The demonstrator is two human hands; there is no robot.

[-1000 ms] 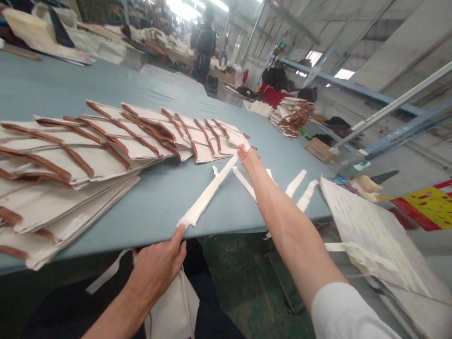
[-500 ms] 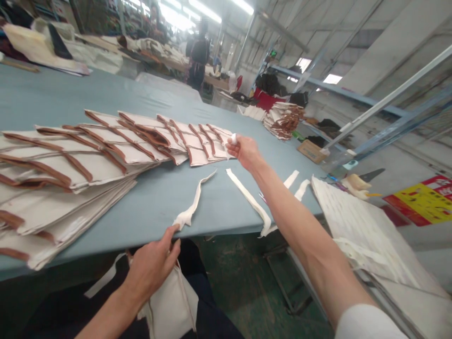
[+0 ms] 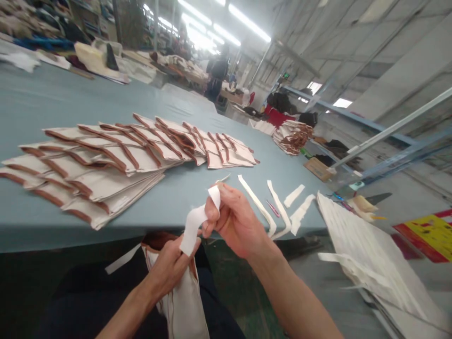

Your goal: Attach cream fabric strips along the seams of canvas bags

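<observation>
Both my hands meet in front of the blue-grey table's (image 3: 183, 197) near edge and hold one white fabric strip (image 3: 193, 223). My right hand (image 3: 235, 221) pinches its upper end between thumb and fingers. My left hand (image 3: 173, 263) is closed on its lower end, just above a cream bag (image 3: 185, 306) lying on my lap. On the table to the left lies a fanned row of cream bags with brown handles (image 3: 116, 155). Several loose white strips (image 3: 278, 207) lie to the right of my hands.
A pile of cream fabric pieces (image 3: 374, 254) sits on a surface at the right. A further stack of brown-handled bags (image 3: 291, 136) lies near the table's far end. A person (image 3: 217, 77) stands far back in the workshop. A yellow sheet (image 3: 429, 233) lies at the far right.
My right hand came back from the far bags to the table's near edge. The white strip left the table and is now held between both hands. The view tilted slightly.
</observation>
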